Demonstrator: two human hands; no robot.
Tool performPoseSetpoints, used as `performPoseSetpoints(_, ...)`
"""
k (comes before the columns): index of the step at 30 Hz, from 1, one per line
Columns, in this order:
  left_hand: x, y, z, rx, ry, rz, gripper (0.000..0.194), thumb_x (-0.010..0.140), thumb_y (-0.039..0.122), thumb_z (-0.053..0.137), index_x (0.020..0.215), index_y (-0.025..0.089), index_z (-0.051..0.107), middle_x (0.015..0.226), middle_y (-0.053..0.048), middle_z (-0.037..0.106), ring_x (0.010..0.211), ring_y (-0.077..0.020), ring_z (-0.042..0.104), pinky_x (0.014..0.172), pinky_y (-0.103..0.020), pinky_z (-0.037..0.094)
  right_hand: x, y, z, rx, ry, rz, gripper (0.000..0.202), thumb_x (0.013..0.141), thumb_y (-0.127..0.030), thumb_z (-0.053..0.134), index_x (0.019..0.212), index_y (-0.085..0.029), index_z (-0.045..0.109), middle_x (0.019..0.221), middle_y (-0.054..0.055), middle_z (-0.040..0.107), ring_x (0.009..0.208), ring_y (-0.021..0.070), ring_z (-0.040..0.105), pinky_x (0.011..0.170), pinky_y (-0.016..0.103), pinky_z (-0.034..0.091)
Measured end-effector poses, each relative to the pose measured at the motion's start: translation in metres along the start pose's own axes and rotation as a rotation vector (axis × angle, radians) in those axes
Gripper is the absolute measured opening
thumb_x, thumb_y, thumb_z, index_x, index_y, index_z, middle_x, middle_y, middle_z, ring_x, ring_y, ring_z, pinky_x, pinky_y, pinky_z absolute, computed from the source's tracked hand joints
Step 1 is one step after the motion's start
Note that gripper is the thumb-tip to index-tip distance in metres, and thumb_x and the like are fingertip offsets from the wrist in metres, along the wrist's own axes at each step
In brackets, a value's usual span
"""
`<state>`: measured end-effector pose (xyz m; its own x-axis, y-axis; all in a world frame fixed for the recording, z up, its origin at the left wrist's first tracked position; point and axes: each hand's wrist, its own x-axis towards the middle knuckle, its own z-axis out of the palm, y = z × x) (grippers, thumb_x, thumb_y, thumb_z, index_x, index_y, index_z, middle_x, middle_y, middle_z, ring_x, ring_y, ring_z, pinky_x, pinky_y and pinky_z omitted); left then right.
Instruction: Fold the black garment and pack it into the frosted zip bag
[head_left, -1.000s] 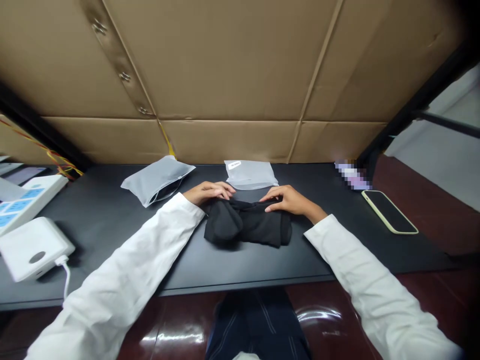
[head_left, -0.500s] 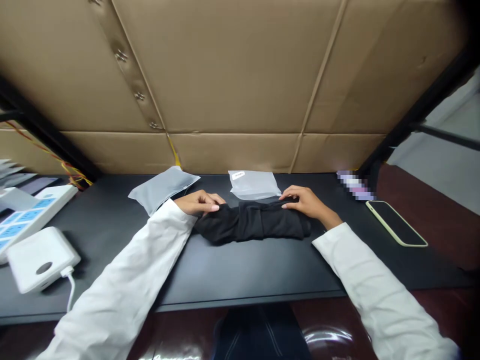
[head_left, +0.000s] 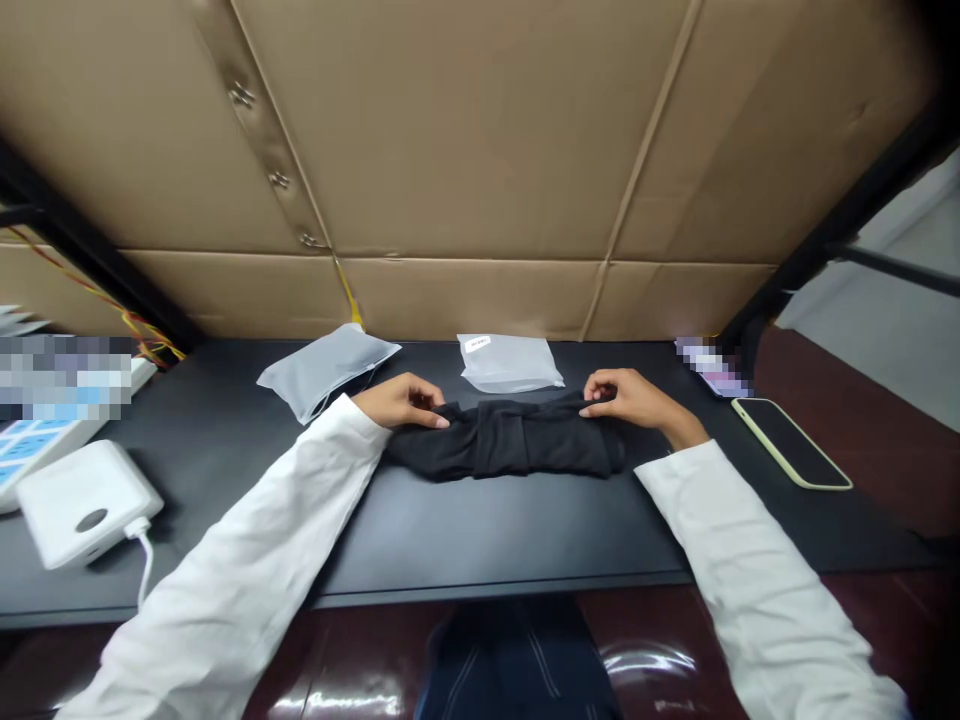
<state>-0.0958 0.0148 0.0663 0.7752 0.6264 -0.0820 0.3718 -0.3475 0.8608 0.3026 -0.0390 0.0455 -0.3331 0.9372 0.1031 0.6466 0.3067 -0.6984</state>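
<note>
A dark folded cloth [head_left: 517,442], perhaps a garment, lies in a long narrow bundle across the black table mat. At its upper left corner, my left hand [head_left: 405,400] pinches the fabric between thumb and fingers. My right hand [head_left: 626,400] grips the upper right edge the same way, thumb toward me. Behind the bundle rests a flat translucent pouch [head_left: 510,365] with a small white label. A fuller grey zip pouch [head_left: 326,368] lies beyond my left wrist. Which kind of garment the cloth is, I cannot make out.
A white power strip [head_left: 120,390] and a white square device [head_left: 90,503] with a cable stand on the left. To the right lies a phone [head_left: 793,443] in a pale green case. Brown padded board [head_left: 480,150] closes off the back of the black table mat [head_left: 495,545].
My right hand has slid a little to the right along the cloth's top edge. My left hand keeps its place at the left corner. The view has shifted slightly.
</note>
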Motion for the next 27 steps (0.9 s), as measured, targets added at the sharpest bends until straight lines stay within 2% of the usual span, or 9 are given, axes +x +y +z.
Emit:
performPoseSetpoints(3,-0.009,0.022,0.005,0.008,-0.093,0.180,0.024,0.069,0.042,0.081,0.068,0.019,0.075,0.069,-0.004,0.064,0.063,-0.0141,0.058,0.060,-0.025,0.047,-0.009,-0.019,-0.007,0.282,-0.095,-0.066,0.029,0.068,-0.041,0.080,0.074,-0.019,0.062,0.089,0.004,0.070,0.088,0.0210,0.064,0.080,0.033,0.049)
performPoseSetpoints(8,-0.016,0.045,0.037,-0.101,-0.507,0.315,0.022,0.062,0.040,0.087,0.080,0.028,0.081,0.062,-0.003,0.063,0.053,-0.0132,0.056,0.051,-0.024,0.045,-0.019,-0.037,-0.008,0.545,-0.790,-0.008,0.030,0.065,-0.037,0.085,0.078,-0.016,0.068,0.080,0.008,0.075,0.081,0.0227,0.071,0.077,0.034,0.054)
performPoseSetpoints(10,-0.014,0.048,0.047,-0.098,-0.647,0.302,0.024,0.066,0.041,0.085,0.083,0.025,0.081,0.064,-0.004,0.063,0.052,-0.0121,0.055,0.049,-0.023,0.044,-0.017,-0.037,-0.004,0.532,-0.838,-0.017,0.030,0.062,-0.034,0.086,0.079,-0.014,0.071,0.081,0.008,0.075,0.078,0.0207,0.071,0.074,0.030,0.054)
performPoseSetpoints(11,-0.014,0.048,0.048,-0.086,-0.679,0.281,0.024,0.068,0.042,0.084,0.082,0.023,0.081,0.066,-0.005,0.064,0.053,-0.0115,0.055,0.050,-0.022,0.043,-0.015,-0.036,-0.001,0.525,-0.789,-0.028,0.029,0.062,-0.032,0.087,0.079,-0.014,0.072,0.081,0.008,0.075,0.077,0.0195,0.071,0.073,0.029,0.054)
performPoseSetpoints(13,-0.013,0.044,0.043,-0.066,-0.634,0.196,0.026,0.073,0.043,0.080,0.079,0.018,0.078,0.069,-0.005,0.064,0.057,-0.0111,0.054,0.053,-0.021,0.043,-0.009,-0.030,0.006,0.528,-0.564,-0.042,0.029,0.062,-0.030,0.087,0.081,-0.015,0.072,0.081,0.006,0.075,0.077,0.0184,0.070,0.074,0.028,0.053)
performPoseSetpoints(16,-0.014,0.031,0.023,-0.075,-0.433,-0.033,0.034,0.079,0.049,0.072,0.077,0.015,0.068,0.069,-0.002,0.062,0.061,-0.0119,0.054,0.059,-0.022,0.044,0.002,-0.017,0.019,0.473,-0.073,-0.012,0.031,0.066,-0.035,0.083,0.088,-0.017,0.072,0.089,0.005,0.074,0.086,0.0200,0.069,0.080,0.032,0.052)
performPoseSetpoints(18,-0.015,0.020,0.009,-0.054,-0.319,-0.181,0.041,0.075,0.054,0.072,0.071,0.015,0.059,0.062,0.001,0.057,0.057,-0.0118,0.052,0.054,-0.021,0.041,0.008,-0.008,0.027,0.336,0.125,0.033,0.033,0.068,-0.039,0.081,0.092,-0.018,0.073,0.096,0.006,0.074,0.092,0.0223,0.068,0.086,0.036,0.050)
performPoseSetpoints(22,-0.015,0.005,-0.003,0.083,-0.224,-0.385,0.049,0.067,0.062,0.072,0.064,0.018,0.050,0.052,0.003,0.050,0.047,-0.0128,0.049,0.049,-0.024,0.037,0.013,0.005,0.036,0.068,0.228,0.087,0.039,0.067,-0.042,0.080,0.099,-0.020,0.074,0.103,0.008,0.073,0.095,0.0243,0.065,0.084,0.038,0.049)
performPoseSetpoints(27,-0.014,0.015,0.010,0.332,-0.170,-0.424,0.052,0.064,0.067,0.070,0.056,0.019,0.053,0.049,0.001,0.051,0.047,-0.0143,0.048,0.049,-0.025,0.033,0.009,0.005,0.029,-0.004,0.104,0.106,0.052,0.063,-0.048,0.081,0.106,-0.021,0.071,0.101,0.006,0.070,0.092,0.0222,0.061,0.080,0.034,0.046)
